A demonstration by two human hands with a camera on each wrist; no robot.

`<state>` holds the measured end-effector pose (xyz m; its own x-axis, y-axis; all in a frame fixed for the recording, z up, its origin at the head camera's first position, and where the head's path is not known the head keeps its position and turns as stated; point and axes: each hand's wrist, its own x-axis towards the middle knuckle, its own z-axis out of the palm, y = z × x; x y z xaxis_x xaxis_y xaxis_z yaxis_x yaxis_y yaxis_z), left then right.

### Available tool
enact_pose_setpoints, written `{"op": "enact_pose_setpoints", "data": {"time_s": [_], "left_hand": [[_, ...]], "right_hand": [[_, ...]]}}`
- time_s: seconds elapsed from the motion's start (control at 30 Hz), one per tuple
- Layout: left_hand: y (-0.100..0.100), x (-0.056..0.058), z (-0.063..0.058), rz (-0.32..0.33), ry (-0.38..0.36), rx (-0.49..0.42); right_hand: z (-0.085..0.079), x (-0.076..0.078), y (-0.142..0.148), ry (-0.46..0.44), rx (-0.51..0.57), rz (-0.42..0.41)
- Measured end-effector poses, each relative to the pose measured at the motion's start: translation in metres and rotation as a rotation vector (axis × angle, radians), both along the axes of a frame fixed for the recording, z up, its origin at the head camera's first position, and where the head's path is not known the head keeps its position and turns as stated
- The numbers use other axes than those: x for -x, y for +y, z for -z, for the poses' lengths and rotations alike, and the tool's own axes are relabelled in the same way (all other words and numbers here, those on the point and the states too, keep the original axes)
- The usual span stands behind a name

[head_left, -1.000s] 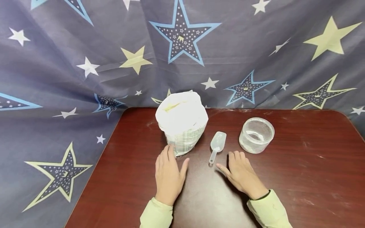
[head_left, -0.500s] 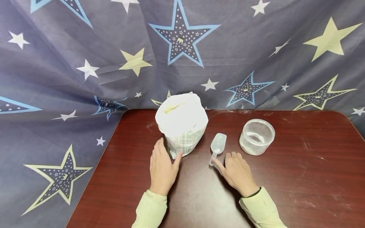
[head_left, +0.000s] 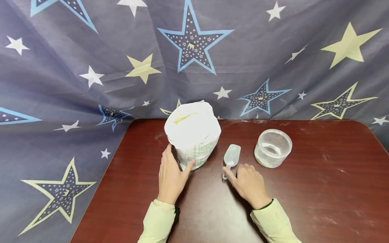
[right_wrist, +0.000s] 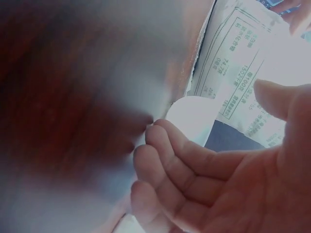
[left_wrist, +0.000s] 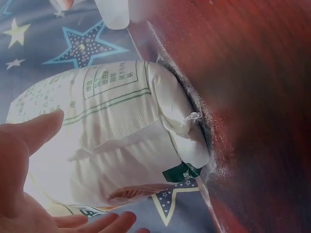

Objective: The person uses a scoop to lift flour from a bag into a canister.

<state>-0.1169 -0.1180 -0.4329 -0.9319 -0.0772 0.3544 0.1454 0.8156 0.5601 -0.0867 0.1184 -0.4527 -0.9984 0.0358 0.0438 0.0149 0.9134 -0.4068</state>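
Note:
A white woven bag [head_left: 199,152] with green print stands with its top spread wide; the bright white inside is washed out. My left hand [head_left: 171,177] is spread at its lower left, thumb in front and fingers along the side. In the left wrist view the thumb overlaps the bag's printed side [left_wrist: 116,111]. To the right lies a translucent plastic scoop [head_left: 232,155], bowl pointing away. My right hand [head_left: 250,185] is beside it, thumb over the handle. The right wrist view has thumb and loosely bent fingers apart, near the scoop [right_wrist: 192,119].
A clear round tub [head_left: 272,155] with some white powder inside stands right of the scoop. Powder smudges mark the reddish-brown table [head_left: 328,189]. A grey cloth with stars [head_left: 237,60] hangs behind and to the left.
My left hand has moved left and forward from the bag's front to its lower left side. My right hand has shifted left, bringing its thumb over the scoop's handle.

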Motion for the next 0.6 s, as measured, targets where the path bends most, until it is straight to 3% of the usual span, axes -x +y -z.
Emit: {"op": "enact_pose_setpoints", "data": {"time_s": [0.37, 0.6], "left_hand": [[0.001, 0.009, 0.000, 0.029, 0.017, -0.017], [0.007, 0.016, -0.002, 0.011, -0.020, -0.054]], "right_hand": [[-0.002, 0.008, -0.009, -0.062, 0.038, 0.022], [0.000, 0.011, -0.008, -0.052, 0.052, 0.032]]}}
